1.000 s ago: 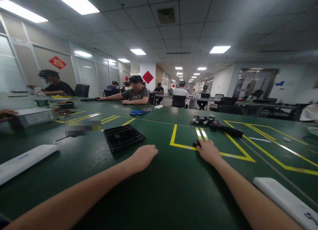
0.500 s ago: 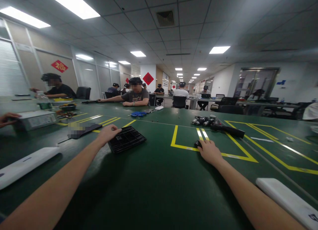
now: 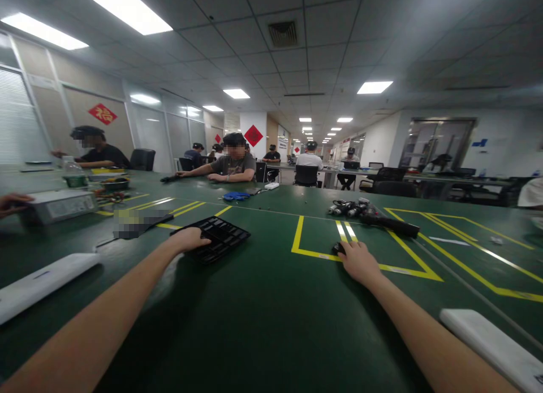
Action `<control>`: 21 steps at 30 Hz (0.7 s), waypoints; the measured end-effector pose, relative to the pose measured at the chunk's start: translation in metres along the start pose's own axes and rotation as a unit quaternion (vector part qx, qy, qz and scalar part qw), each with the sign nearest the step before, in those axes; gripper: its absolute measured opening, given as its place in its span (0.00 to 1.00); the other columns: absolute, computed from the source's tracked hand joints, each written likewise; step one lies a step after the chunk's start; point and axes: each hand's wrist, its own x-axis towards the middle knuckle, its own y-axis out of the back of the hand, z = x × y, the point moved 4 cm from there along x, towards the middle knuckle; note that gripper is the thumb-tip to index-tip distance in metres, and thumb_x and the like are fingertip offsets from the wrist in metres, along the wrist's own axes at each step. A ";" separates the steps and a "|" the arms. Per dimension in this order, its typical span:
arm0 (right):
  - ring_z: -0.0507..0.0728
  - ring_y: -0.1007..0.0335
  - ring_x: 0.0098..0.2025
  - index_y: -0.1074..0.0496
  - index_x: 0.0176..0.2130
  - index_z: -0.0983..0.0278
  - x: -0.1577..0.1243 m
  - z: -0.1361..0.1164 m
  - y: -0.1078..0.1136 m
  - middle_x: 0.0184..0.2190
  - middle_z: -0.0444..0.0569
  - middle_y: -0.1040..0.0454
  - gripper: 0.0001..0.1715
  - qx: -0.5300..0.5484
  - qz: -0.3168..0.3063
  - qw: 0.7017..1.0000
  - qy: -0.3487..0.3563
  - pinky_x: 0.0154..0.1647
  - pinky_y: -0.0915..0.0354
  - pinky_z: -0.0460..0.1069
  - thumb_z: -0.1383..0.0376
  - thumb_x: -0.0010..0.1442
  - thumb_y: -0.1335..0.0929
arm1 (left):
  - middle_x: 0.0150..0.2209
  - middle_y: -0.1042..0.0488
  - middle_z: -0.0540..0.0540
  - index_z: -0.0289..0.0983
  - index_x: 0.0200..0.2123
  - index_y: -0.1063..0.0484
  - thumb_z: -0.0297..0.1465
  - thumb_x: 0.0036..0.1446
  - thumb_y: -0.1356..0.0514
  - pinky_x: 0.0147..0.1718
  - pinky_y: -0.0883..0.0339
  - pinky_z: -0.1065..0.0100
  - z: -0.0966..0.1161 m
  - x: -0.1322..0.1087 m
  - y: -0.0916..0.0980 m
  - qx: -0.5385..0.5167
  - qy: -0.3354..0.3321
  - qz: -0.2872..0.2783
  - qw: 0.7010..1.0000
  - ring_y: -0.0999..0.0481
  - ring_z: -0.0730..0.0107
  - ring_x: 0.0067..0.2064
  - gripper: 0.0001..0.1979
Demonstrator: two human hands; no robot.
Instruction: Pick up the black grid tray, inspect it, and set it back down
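My left hand grips the near left side of a black plastic tray with a grid of compartments. Its thumb lies over the rim, and the fingers underneath are hidden. The tray is tilted, with its shadow on the green table below. My right hand rests low at the near edge of a yellow tape rectangle, its fingers closed over a small black object. Most of that object is covered, so I cannot tell its kind.
Metal parts and a black tube-like piece lie beyond my right hand. Long white cases flank my arms. A grey box stands left by another person's hand. Blue material lies farther back; a person sits opposite.
My left hand has shifted its hold from the tray's far left corner to its near left side, and the tray has turned. The right hand stays almost in place.
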 end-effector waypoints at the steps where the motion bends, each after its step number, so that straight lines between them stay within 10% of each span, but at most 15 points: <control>1: 0.64 0.45 0.52 0.37 0.51 0.64 0.001 0.001 0.000 0.47 0.57 0.33 0.22 0.006 0.002 1.000 0.001 0.46 0.42 0.56 0.61 0.58 0.42 | 0.34 0.25 0.33 0.31 0.26 0.27 0.40 0.43 0.43 0.33 0.37 0.64 0.000 0.000 -0.001 0.004 0.004 -0.001 1.000 0.26 0.52 0.36 0.16; 8: 0.63 0.43 0.52 0.36 0.51 0.66 0.002 -0.030 0.004 0.48 0.55 0.33 0.24 0.183 0.028 0.981 0.059 0.52 0.45 0.56 0.63 0.55 0.38 | 0.35 0.27 0.38 0.33 0.33 0.31 0.45 0.51 0.52 0.31 0.39 0.67 0.046 -0.015 -0.013 -0.057 0.001 0.042 0.997 0.28 0.58 0.37 0.22; 15: 0.60 0.40 0.51 0.34 0.48 0.62 -0.031 -0.107 -0.005 0.48 0.51 0.32 0.22 0.469 0.004 0.846 0.252 0.53 0.44 0.58 0.64 0.52 0.34 | 0.25 0.36 0.51 0.36 0.38 0.38 0.41 0.52 0.49 0.26 0.43 0.70 0.155 -0.070 -0.036 -0.312 -0.205 0.042 0.927 0.36 0.70 0.28 0.15; 21: 0.60 0.41 0.54 0.36 0.50 0.60 -0.046 -0.116 -0.002 0.51 0.49 0.33 0.21 0.457 -0.005 0.823 0.338 0.55 0.45 0.58 0.63 0.56 0.37 | 0.25 0.43 0.53 0.37 0.37 0.41 0.40 0.51 0.48 0.27 0.45 0.69 0.169 -0.093 -0.051 -0.346 -0.272 0.018 0.898 0.41 0.72 0.27 0.14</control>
